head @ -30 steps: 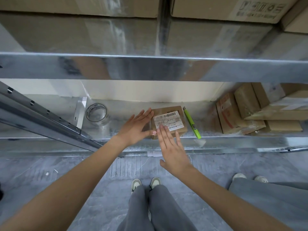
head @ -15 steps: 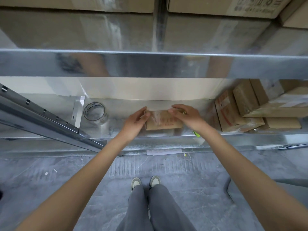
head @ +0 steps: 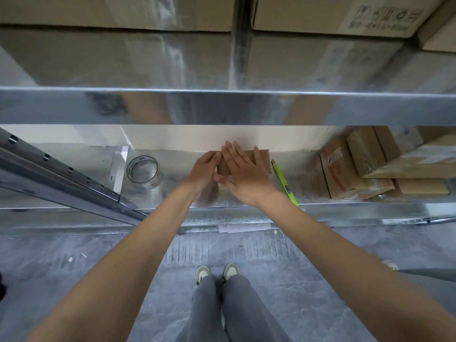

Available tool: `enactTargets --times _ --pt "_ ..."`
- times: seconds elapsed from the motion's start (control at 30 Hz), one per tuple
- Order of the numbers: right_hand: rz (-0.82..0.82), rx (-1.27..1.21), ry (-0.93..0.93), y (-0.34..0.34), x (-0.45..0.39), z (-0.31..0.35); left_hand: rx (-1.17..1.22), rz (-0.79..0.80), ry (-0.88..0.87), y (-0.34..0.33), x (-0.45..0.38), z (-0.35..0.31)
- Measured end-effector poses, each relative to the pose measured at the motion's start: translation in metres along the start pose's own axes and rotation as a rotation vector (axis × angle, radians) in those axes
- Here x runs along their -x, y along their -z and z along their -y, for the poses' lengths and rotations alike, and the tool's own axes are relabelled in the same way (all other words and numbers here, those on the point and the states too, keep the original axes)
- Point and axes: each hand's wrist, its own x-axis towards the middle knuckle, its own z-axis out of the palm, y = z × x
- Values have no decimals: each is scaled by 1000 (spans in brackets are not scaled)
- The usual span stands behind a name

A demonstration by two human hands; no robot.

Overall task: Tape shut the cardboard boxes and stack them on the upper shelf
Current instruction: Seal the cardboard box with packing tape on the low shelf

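The small cardboard box (head: 260, 159) sat on the lower shelf (head: 172, 193), out in the middle, a little way in from the near edge. The right hand (head: 243, 172) lay flat on top of it with straight, spread fingers, pressing down. The left hand (head: 203, 171) was against the box's left side with its fingers bent toward the box; whether they truly gripped it could not be told, because the right hand hid that spot.

The box looked small and light, so one hand could likely lift it. Its brown card sides looked stiff and flat with sharp corners, and a bit rough, so it should not slip. It would probably be best to hold it by two opposite sides, left and right, and not squeeze hard, since thin card can dent.

Left of the box stood a roll of clear tape (head: 142, 170), round, shiny and see-through. Just right of the box lay a thin green cutter (head: 285, 183), smooth plastic, pointing near to far. Far to the right, more brown boxes (head: 357, 169) were piled up, some with glossy tape on them. The shelves were silver metal, smooth and mirror-like. On the upper shelf (head: 222, 107) big boxes (head: 320, 13) already sat. The floor (head: 74, 267) was grey and scuffed.
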Motion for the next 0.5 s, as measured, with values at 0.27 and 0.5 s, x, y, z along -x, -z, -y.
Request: enactTargets --times 0.27,0.5 --pt "-109 64 108 -25 60 14 -13 -28 -19 -5 1 0" --pt "-146 -582 -230 15 31 -53 -56 29 36 -2 3 -12"
